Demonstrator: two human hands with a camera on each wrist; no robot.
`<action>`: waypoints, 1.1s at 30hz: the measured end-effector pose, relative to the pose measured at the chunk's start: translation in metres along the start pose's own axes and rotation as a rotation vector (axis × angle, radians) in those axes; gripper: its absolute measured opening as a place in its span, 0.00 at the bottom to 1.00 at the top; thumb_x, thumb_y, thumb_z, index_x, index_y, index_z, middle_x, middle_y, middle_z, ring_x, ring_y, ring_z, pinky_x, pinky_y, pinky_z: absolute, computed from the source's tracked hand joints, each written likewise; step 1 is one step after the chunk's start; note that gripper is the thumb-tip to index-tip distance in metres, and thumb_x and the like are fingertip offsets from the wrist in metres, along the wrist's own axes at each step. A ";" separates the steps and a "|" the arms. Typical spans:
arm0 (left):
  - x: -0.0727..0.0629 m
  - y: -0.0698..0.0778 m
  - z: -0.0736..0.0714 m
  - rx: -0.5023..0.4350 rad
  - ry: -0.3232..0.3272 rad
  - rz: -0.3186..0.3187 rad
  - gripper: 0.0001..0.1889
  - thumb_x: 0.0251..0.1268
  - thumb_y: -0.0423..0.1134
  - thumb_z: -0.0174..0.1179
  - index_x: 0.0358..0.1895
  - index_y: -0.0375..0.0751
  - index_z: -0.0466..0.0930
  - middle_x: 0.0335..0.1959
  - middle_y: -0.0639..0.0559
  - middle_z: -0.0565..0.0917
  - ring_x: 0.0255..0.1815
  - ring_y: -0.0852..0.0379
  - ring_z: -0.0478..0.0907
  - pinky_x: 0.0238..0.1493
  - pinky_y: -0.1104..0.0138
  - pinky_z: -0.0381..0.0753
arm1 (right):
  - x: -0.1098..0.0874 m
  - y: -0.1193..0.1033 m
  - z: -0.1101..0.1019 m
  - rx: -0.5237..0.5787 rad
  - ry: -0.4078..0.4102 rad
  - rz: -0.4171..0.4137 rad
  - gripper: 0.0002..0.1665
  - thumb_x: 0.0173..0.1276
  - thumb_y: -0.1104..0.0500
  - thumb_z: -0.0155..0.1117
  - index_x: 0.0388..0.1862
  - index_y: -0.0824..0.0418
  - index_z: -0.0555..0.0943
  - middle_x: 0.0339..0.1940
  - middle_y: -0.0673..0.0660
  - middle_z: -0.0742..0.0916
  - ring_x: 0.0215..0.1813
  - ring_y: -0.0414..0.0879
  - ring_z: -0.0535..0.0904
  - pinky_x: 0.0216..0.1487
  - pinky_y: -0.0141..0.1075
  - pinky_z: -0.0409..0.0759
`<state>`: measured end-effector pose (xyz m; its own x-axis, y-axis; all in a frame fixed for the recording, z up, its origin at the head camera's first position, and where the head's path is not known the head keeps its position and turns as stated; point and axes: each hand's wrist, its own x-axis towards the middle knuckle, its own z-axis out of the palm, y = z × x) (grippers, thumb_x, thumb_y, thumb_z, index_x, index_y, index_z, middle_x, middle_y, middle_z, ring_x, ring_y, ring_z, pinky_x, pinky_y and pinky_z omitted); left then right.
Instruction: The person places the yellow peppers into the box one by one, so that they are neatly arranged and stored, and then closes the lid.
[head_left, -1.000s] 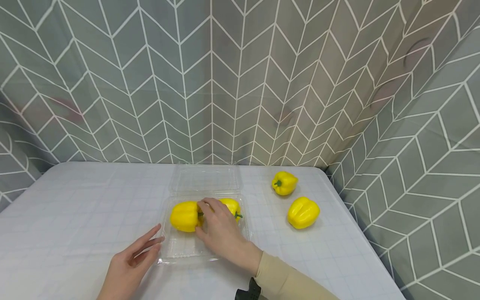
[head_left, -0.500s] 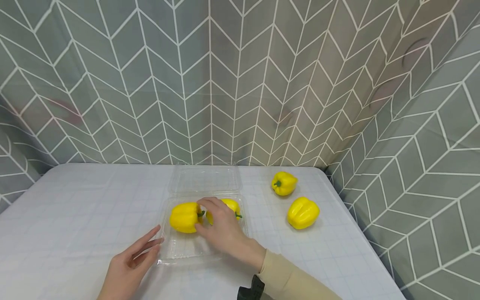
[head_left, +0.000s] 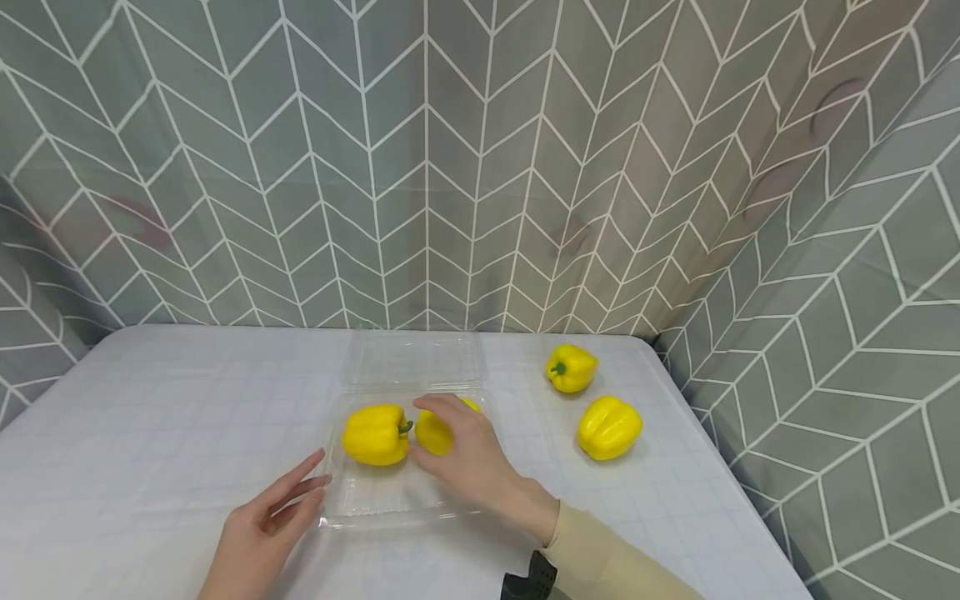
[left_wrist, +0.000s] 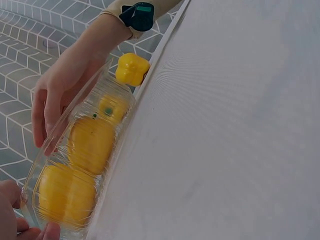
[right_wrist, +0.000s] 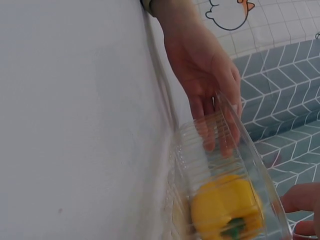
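In the head view, a clear plastic clamshell container (head_left: 375, 502) lies unfolded on the table, its lid (head_left: 412, 358) laid back. Inside it, along the back, sit two yellow bell peppers: the left one (head_left: 373, 435) has its green stem toward the right, and the other (head_left: 433, 432) is partly hidden by my right hand (head_left: 476, 462). That hand is over the tray with loosely bent fingers, just right of the left pepper's stem, and grips nothing. My left hand (head_left: 258, 529) touches the tray's left edge with extended fingers, also seen in the right wrist view.
Two more yellow bell peppers stand loose to the right of the container, one farther back (head_left: 572, 369) and one nearer (head_left: 609, 427). A white cloth covers the table (head_left: 172, 417). Grey patterned curtains (head_left: 450, 167) hang right behind it and along the right side.
My right hand has let go of the left bell pepper and drawn back to the right, so its stem now shows. My left hand has stayed at the container's edge.
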<state>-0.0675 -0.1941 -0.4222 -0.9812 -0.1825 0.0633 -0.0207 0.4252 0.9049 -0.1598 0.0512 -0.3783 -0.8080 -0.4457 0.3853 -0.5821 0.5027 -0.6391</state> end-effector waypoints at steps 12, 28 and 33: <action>0.001 -0.001 0.000 -0.002 -0.008 -0.010 0.26 0.72 0.50 0.61 0.71 0.53 0.73 0.55 0.48 0.86 0.49 0.78 0.80 0.46 0.83 0.80 | -0.014 0.013 -0.017 0.003 0.099 -0.061 0.30 0.57 0.62 0.77 0.60 0.62 0.80 0.59 0.54 0.84 0.61 0.48 0.80 0.61 0.41 0.82; 0.001 0.001 0.000 -0.003 -0.014 -0.041 0.26 0.72 0.51 0.61 0.71 0.56 0.72 0.56 0.49 0.86 0.49 0.79 0.79 0.46 0.84 0.80 | -0.038 0.035 -0.047 0.017 0.198 -0.035 0.32 0.61 0.60 0.75 0.65 0.50 0.77 0.63 0.45 0.81 0.66 0.44 0.77 0.68 0.46 0.77; 0.002 0.001 0.000 0.014 -0.009 -0.036 0.26 0.72 0.51 0.60 0.71 0.56 0.72 0.56 0.49 0.86 0.49 0.79 0.79 0.46 0.84 0.79 | -0.047 0.042 -0.058 -0.025 0.232 0.000 0.34 0.61 0.59 0.75 0.66 0.46 0.76 0.64 0.43 0.81 0.66 0.44 0.76 0.68 0.47 0.77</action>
<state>-0.0692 -0.1938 -0.4211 -0.9815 -0.1897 0.0271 -0.0585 0.4310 0.9005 -0.1518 0.1358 -0.3845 -0.8059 -0.2650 0.5294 -0.5815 0.5222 -0.6238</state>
